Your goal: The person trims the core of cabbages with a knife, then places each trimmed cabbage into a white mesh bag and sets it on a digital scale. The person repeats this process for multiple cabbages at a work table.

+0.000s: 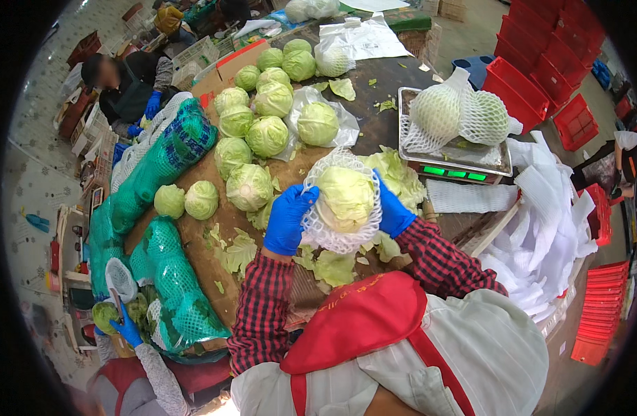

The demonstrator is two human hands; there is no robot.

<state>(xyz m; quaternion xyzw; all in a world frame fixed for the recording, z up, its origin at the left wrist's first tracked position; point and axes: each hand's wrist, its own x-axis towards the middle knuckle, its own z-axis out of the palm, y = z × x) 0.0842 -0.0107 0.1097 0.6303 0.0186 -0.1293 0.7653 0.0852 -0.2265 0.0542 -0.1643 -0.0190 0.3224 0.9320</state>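
Observation:
Both my hands wear blue gloves and checked sleeves. Between them is a pale green cabbage partly inside a white foam net sleeve. My left hand pinches the net's rim on the left side, and my right hand is at its right edge, its fingers partly hidden behind the net. Loose cabbage leaves lie beneath on the table. Up and to the left, several bare cabbages stand grouped on brown cardboard. To the right, two net-wrapped cabbages rest on a digital scale with a lit green display.
White foam nets fill a crate at right. Green mesh bags of cabbages line the table's left edge. Red crates are stacked at upper right. Co-workers are at left, one person's gloved hand near a cabbage at lower left.

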